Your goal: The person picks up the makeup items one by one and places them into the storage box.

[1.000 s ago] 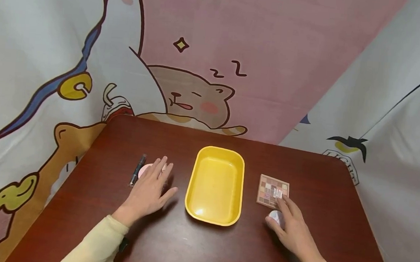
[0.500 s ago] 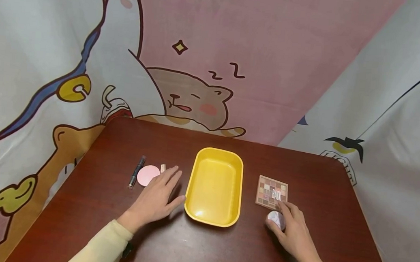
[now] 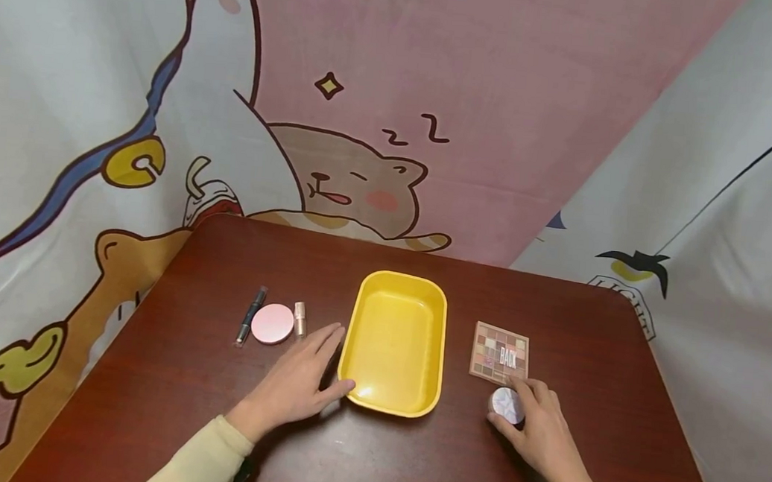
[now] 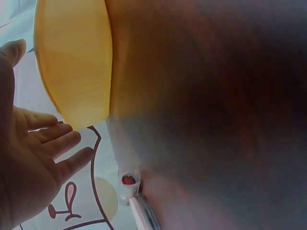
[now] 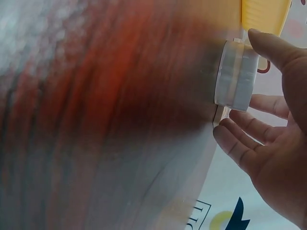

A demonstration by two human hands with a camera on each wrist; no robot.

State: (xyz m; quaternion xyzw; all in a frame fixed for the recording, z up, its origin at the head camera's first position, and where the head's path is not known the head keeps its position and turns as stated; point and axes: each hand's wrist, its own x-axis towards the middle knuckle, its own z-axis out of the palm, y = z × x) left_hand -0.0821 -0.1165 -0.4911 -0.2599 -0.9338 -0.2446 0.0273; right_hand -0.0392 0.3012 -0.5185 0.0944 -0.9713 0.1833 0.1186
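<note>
My left hand is at the left side of the yellow tray, fingers extended and thumb tip by the near-left rim. In the left wrist view the fingers of that hand lie loosely beside the tray; contact is hard to judge. On the right, my right hand holds a small round jar with a marbled pale top, resting on the table. The right wrist view shows the jar between thumb and fingers. An eyeshadow palette lies just beyond, near the fingertips.
Left of the tray lie a dark, pen-like cosmetic stick, a pink round compact and a small lipstick-like tube. The brown table meets a cartoon-printed curtain at its back and sides.
My left hand has moved right and nearer, from over the pink compact to the tray's left side, uncovering the compact and tube. The right hand has barely moved at the jar.
</note>
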